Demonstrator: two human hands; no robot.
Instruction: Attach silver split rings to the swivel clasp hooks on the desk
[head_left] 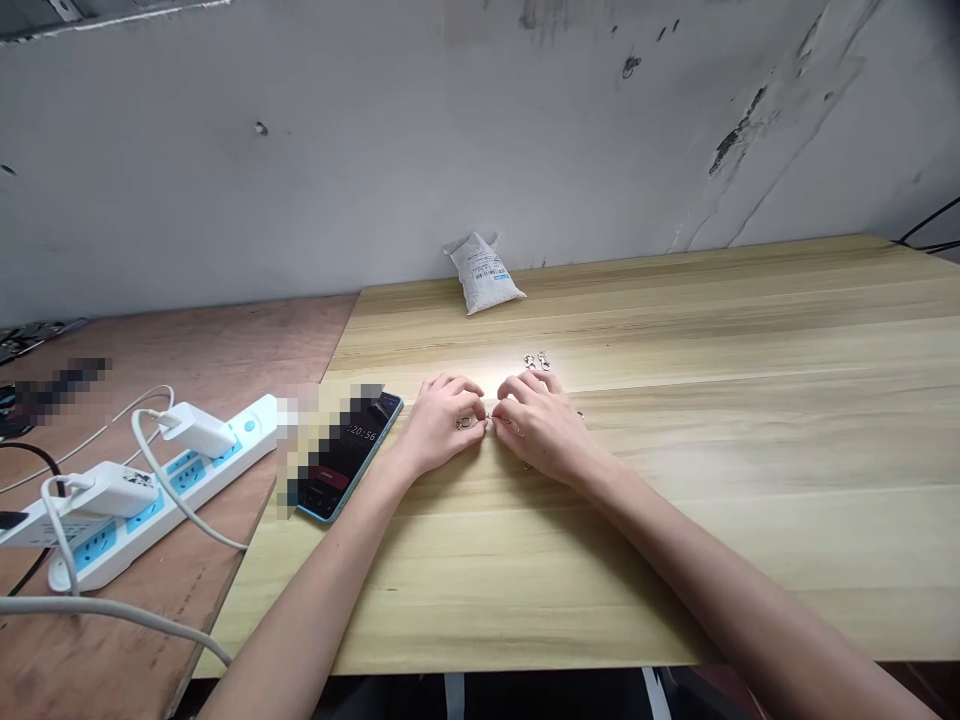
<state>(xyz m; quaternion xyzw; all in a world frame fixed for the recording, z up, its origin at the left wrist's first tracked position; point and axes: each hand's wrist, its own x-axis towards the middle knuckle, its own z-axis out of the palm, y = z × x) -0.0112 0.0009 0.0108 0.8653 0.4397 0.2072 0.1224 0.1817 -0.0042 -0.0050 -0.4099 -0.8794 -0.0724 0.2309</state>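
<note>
Your left hand, just right of phone, fingers pinching ring. Your right hand, farther right of phone, fingertips gripping metal piece meeting ring.

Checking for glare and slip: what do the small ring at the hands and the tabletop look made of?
The ring at the left hand looks like metal: silver, shiny, glinting. The tabletop looks like pale wood or wood-look laminate, matte, with grain lines.

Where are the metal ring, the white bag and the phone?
metal ring (464,423): head view, on its visible rim.
white bag (486,275): head view, middle of its printed front.
phone (346,452): head view, middle of its dark screen.
</note>
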